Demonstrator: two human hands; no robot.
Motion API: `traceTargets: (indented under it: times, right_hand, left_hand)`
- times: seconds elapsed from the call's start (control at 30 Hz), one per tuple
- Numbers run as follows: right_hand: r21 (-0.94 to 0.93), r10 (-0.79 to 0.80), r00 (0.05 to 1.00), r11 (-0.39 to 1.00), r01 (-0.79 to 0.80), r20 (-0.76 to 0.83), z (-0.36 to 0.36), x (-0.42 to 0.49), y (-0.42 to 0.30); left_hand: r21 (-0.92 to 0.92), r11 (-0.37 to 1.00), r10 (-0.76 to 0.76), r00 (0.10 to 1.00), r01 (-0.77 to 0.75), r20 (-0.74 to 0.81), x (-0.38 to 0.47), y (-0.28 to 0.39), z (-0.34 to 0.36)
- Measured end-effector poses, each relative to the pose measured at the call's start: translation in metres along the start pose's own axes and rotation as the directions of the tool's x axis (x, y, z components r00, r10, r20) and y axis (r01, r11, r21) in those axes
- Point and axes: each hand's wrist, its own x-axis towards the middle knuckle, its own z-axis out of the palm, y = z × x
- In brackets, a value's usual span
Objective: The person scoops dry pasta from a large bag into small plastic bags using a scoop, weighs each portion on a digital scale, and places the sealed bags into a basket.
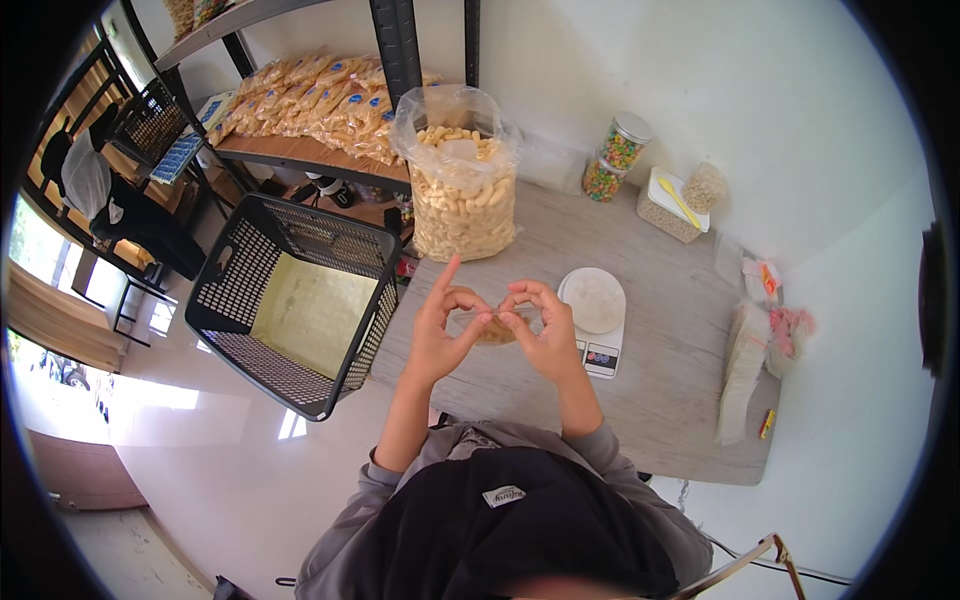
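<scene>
My left hand [442, 324] and my right hand [541, 324] meet above the table, thumbs and fingertips pinching the top edge of a small clear plastic bag [495, 331]. Something brownish shows inside the bag, partly hidden by my fingers. My left index finger points away from the bag. Just right of my right hand lies a white digital kitchen scale [594, 304] with a round platform. Beyond my hands stands a large clear bag of tube-shaped snacks [463, 202], its mouth open.
On my left is a black plastic basket [315, 300]. Packed snack bags [322, 97] fill a shelf behind it. Jars of colourful candy [621, 154], a lidded container [667, 210] with a yellow spoon [679, 201] and a stack of plastic bags [741, 382] line the wall. A person [105, 187] stands far left.
</scene>
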Motion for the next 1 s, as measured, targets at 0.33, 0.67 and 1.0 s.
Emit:
traceTargets:
  times: [0.33,0.67,1.0]
  right_hand:
    - [0.025,0.012,1.000,1.000,-0.012,0.014,0.012,0.005,-0.002]
    - [-0.135,-0.041,0.999,0.990,0.037,-0.023,0.012,0.012,-0.012]
    - [0.008,0.066,0.996,0.998,-0.065,-0.062,0.000,0.020,-0.003]
  left_hand:
    - [-0.075,0.995,0.067,0.997,-0.070,-0.043,0.002,-0.001,-0.004]
    - [-0.137,0.985,0.084,0.988,-0.102,-0.129,0.006,-0.005,-0.022]
    - [-0.440,0.881,-0.193,0.981,0.173,0.001,0.004,-0.011,-0.041]
